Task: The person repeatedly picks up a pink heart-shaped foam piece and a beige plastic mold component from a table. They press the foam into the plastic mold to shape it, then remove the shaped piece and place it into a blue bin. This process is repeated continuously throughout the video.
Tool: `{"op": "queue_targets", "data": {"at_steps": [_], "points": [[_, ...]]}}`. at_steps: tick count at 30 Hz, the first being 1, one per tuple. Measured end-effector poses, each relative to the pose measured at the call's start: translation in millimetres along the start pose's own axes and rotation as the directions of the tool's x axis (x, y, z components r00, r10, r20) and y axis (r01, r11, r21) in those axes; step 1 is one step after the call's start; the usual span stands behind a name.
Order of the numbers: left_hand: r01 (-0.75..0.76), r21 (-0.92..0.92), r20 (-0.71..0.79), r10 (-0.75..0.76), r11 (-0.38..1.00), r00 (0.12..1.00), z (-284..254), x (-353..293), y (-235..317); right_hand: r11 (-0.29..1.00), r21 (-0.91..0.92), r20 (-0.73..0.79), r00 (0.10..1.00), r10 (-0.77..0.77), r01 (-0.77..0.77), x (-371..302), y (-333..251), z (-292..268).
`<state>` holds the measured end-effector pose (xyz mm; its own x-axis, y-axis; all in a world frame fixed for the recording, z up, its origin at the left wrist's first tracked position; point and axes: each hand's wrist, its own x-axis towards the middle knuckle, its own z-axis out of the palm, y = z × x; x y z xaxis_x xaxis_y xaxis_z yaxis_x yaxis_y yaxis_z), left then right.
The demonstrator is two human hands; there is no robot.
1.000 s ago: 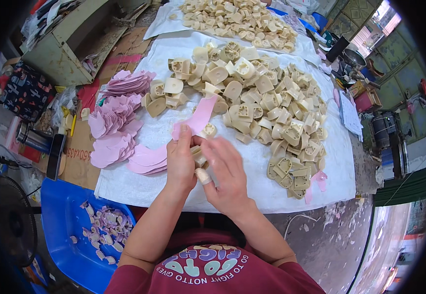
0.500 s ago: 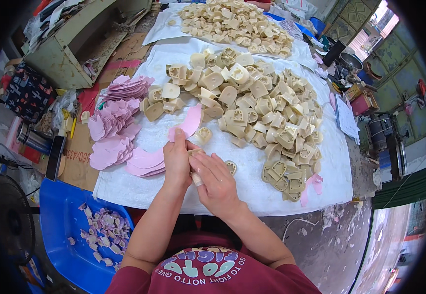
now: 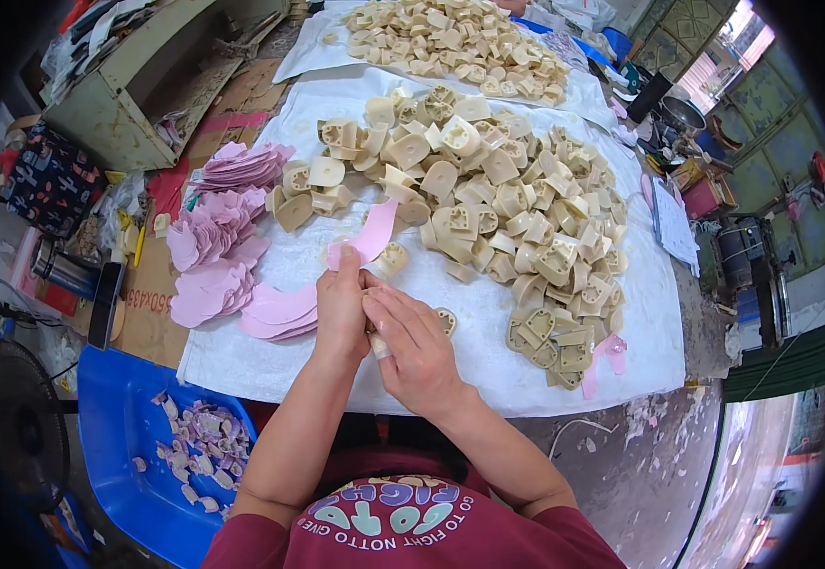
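Observation:
My left hand point(image 3: 339, 308) is closed, with its thumb on the lower end of a curved pink cutout point(image 3: 374, 235) that sticks up beyond the fingers. Closed against it from the right is my right hand point(image 3: 419, 353), its fingers folded together; a pale wrap point(image 3: 379, 345) shows around its thumb. Whatever lies between the two palms is hidden. Just past the hands stands a single beige shoe heel point(image 3: 392, 258). Another beige heel point(image 3: 446, 322) lies partly behind my right hand. Fanned stacks of pink cutouts point(image 3: 211, 237) lie to the left, the nearest pink stack point(image 3: 279, 311) beside my left wrist.
A large heap of beige heels point(image 3: 517, 209) covers the white sheet point(image 3: 621, 379) ahead and right; a second heap point(image 3: 460, 47) lies farther off. Below left, a blue tub point(image 3: 118, 455) holds several pink-and-beige pieces. A phone point(image 3: 107, 303) and a fan point(image 3: 18, 417) are at the left.
The pink cutout's free end has tilted slightly right. My right fingers have shifted a little over the left hand, covering a beige edge seen between them before.

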<state>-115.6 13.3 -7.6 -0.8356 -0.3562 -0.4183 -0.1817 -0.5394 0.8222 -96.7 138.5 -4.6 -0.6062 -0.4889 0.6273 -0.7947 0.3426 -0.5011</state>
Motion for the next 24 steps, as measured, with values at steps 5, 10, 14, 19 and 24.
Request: {"op": "queue_targets", "data": {"at_steps": [5,10,14,19,24], "points": [[0.007,0.016,-0.001,-0.007,1.000,1.000,-1,1,-7,0.999,0.006,0.035,0.999,0.033,-0.033,2,-1,-4],[0.006,-0.022,-0.017,-0.006,1.000,1.000,5,3,-8,1.000,0.014,0.043,0.999,-0.029,0.028,0,8,-3],[0.019,-0.033,-0.016,-0.019,0.999,1.000,1,8,-16,0.998,0.056,0.100,0.995,0.025,-0.031,0,11,-2],[0.006,-0.038,-0.068,-0.009,0.999,0.998,4,4,-28,0.991,0.070,0.234,0.968,0.095,-0.114,1,14,-12],[-0.008,-0.047,-0.060,0.005,0.999,0.998,3,3,-37,0.989,0.028,0.300,0.945,0.131,-0.146,5,19,-17]]}}
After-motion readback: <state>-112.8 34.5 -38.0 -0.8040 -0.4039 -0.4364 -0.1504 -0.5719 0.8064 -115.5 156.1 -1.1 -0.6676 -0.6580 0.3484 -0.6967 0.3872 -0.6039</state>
